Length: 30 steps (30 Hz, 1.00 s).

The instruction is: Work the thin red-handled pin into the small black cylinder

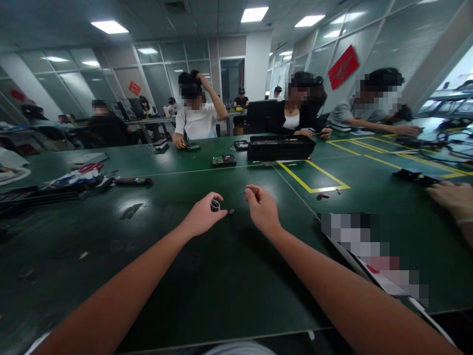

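Over the middle of the green table (162,276), my left hand (201,217) is closed round a small dark cylinder with a pale, ring-like rim (215,205). Its open-looking end faces up, and the fingers hide the rest. To the right, my right hand (263,207) pinches a thin, needle-like rod (241,193) that points left; its exact kind is too fine to make out. A small dark metallic piece (231,211) lies on the table between both hands, just off the left thumb tip.
Ahead stand a long black open box (281,148) and a green circuit-board device (223,160). At left lie a marker-like tube (133,181) and a pile of tools. A red piece (322,195) is at right, near a co-worker's hand (453,197). Co-workers sit across the table.
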Each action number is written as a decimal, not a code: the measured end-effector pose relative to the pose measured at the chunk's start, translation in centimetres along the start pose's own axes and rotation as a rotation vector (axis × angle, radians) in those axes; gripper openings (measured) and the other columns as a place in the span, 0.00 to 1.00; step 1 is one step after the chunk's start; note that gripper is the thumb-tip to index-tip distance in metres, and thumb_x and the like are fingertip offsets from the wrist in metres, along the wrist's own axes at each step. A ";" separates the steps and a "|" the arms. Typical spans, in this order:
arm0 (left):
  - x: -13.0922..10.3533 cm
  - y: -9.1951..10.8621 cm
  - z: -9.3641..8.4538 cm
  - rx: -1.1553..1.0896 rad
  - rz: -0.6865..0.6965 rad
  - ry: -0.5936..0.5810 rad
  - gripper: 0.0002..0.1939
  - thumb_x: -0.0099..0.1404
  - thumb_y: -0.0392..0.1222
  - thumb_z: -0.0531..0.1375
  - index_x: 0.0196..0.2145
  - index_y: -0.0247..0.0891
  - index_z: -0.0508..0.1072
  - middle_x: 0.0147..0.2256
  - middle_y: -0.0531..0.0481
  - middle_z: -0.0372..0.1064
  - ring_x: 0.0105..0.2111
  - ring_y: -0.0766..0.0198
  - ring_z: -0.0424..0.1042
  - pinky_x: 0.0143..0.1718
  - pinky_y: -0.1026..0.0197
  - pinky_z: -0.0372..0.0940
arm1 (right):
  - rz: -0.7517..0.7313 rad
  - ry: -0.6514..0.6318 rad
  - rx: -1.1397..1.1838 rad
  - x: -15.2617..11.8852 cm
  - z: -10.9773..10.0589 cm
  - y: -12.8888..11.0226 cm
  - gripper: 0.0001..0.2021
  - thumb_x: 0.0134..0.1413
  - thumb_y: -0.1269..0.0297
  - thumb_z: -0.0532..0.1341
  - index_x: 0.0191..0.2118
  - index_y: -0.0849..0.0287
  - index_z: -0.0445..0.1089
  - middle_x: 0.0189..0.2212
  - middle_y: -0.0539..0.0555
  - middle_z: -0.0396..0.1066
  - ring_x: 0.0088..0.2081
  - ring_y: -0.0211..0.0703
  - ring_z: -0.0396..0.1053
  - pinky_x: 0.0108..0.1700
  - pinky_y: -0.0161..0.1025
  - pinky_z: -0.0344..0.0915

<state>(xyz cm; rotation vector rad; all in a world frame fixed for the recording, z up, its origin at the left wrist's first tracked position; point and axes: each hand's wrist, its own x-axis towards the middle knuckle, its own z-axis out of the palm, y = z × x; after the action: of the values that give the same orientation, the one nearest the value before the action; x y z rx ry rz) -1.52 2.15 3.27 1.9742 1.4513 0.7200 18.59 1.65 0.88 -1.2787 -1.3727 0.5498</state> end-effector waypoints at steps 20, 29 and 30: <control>4.9 0.0 3.0 0.383 0.159 -0.143 0.09 0.62 0.42 0.61 0.37 0.42 0.81 0.39 0.42 0.77 0.39 0.51 0.76 0.41 0.54 0.68 | 0.068 0.041 0.045 0.9 0.0 1.7 0.18 0.64 0.50 0.55 0.45 0.58 0.73 0.36 0.56 0.77 0.36 0.47 0.74 0.41 0.44 0.67; 6.6 -2.7 -0.7 -0.341 -0.197 -0.209 0.16 0.61 0.44 0.62 0.47 0.38 0.75 0.35 0.45 0.75 0.25 0.66 0.69 0.22 0.66 0.58 | 0.113 0.020 0.059 0.8 -0.1 2.3 0.18 0.64 0.50 0.56 0.46 0.57 0.73 0.37 0.56 0.77 0.37 0.47 0.74 0.41 0.45 0.67; 6.7 -3.2 -1.4 -0.434 -0.227 -0.192 0.17 0.61 0.42 0.62 0.47 0.38 0.76 0.38 0.45 0.74 0.25 0.68 0.68 0.22 0.66 0.58 | 0.121 0.020 0.068 0.9 -0.1 2.4 0.17 0.64 0.50 0.56 0.46 0.57 0.73 0.37 0.56 0.77 0.37 0.47 0.74 0.41 0.45 0.67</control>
<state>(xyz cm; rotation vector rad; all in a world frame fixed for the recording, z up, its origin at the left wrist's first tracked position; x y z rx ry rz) -2.83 9.54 2.45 1.4796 1.2532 0.6577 19.74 3.11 -0.83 -1.3143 -1.2557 0.6599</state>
